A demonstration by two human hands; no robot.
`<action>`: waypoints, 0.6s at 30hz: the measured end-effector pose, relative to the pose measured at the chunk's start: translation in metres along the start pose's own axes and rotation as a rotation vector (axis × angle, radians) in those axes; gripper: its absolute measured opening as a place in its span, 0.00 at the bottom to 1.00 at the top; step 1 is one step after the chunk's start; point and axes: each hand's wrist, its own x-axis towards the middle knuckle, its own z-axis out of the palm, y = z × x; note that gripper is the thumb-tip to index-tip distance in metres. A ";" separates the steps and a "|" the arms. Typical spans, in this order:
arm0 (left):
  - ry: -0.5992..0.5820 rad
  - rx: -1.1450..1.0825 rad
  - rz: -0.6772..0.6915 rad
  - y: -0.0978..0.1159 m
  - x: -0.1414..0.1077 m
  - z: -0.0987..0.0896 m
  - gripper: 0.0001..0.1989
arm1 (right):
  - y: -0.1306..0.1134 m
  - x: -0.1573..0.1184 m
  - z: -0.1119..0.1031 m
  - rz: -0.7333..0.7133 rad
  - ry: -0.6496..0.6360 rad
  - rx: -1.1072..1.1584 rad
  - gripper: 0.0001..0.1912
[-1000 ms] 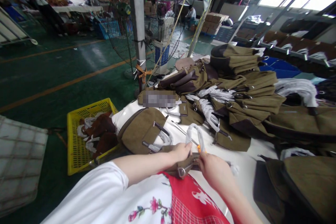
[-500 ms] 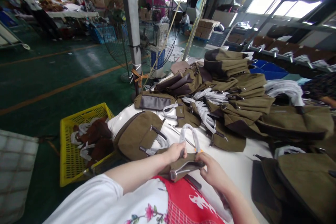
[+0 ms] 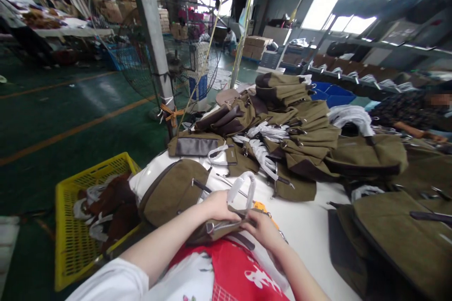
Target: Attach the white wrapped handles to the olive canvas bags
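Note:
An olive canvas bag (image 3: pixel 226 228) with a silver zipper lies against the red apron at the table's near edge. Its handle, wrapped in white (image 3: pixel 251 188), stands up in a loop. My left hand (image 3: pixel 219 206) is closed on the bag's upper edge beside the handle, fingers reaching over the zipper opening. Close by, my right hand (image 3: pixel 263 229) pinches the same edge at the zipper's right end; its fingertips partly hide the fabric. An orange object (image 3: pixel 261 207) lies just beyond my right hand, its kind unclear. Left of the hands rests a rounded olive bag (image 3: pixel 176 188).
Olive bags (image 3: pixel 300 136) with dark trim are heaped across the white table (image 3: pixel 300 225). A yellow crate (image 3: pixel 63 235) of brown pieces stands at the left. Behind are a metal post (image 3: pixel 151 33) and a large fan (image 3: pixel 173 63). A co-worker's arm (image 3: pixel 416 130) shows at right.
My hands have come closer together along the bag's edge, and the zipper opening looks narrower. More of the orange object shows. The view has shifted right.

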 end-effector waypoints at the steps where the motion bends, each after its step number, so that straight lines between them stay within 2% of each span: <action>1: -0.023 0.094 -0.022 0.000 -0.001 -0.004 0.30 | 0.000 0.002 -0.001 0.002 -0.006 -0.001 0.04; 4: -0.037 0.292 -0.134 -0.004 -0.001 -0.021 0.16 | -0.011 -0.003 -0.013 -0.032 0.008 -0.041 0.06; 6: 0.064 0.351 -0.209 -0.008 -0.001 -0.038 0.09 | -0.025 -0.016 -0.023 -0.080 0.023 -0.156 0.10; 8: 0.294 0.358 -0.254 -0.012 -0.003 -0.059 0.11 | -0.040 -0.031 -0.030 -0.172 0.014 -0.277 0.13; 10: 0.566 0.339 -0.219 -0.013 -0.007 -0.078 0.15 | -0.050 -0.038 -0.035 -0.281 0.006 -0.332 0.14; 11: 0.671 0.321 -0.147 -0.012 -0.011 -0.086 0.15 | -0.051 -0.037 -0.037 -0.324 0.028 -0.318 0.14; 13: 0.791 0.305 0.057 -0.006 -0.024 -0.098 0.18 | -0.041 -0.026 -0.043 -0.336 0.143 -0.207 0.13; 14: 0.839 0.320 0.150 -0.003 -0.032 -0.103 0.19 | -0.029 -0.017 -0.047 -0.284 0.226 -0.126 0.13; 16: 0.983 0.398 0.251 0.003 -0.054 -0.114 0.22 | 0.006 0.005 -0.058 -0.063 0.354 -0.019 0.16; 18: 1.170 0.490 0.263 0.004 -0.076 -0.126 0.24 | 0.050 0.027 -0.065 0.216 0.354 -0.059 0.16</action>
